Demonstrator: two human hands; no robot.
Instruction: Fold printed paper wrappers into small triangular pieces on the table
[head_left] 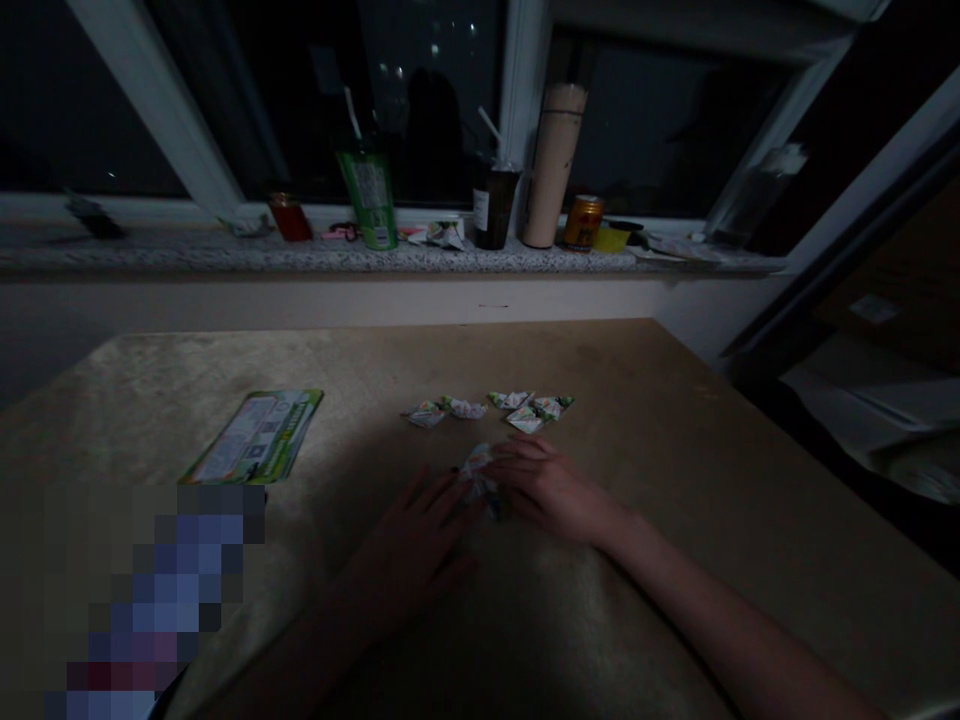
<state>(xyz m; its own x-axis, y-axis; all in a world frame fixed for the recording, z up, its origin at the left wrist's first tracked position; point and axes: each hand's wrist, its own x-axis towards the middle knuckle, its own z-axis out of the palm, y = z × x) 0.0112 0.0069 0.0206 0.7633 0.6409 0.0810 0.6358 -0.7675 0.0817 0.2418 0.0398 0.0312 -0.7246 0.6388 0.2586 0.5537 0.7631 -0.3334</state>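
Both of my hands rest on the tan table (675, 420) around a small piece of printed paper (478, 476) that is partly folded. My left hand (416, 540) lies to its left, fingers stretched toward the paper and touching its edge. My right hand (544, 487) presses on the paper from the right with fingers together over it. Just beyond them lies a row of several small folded paper pieces (491, 408), green, white and red. The light is dim and the finger detail is hard to see.
A green printed leaflet (256, 437) lies on the table to the left. A blurred-out patch covers the lower left. The window sill (375, 258) holds a green cup with a straw (369, 198), a dark cup (491, 205), a tall beige bottle (553, 165) and cans (583, 222).
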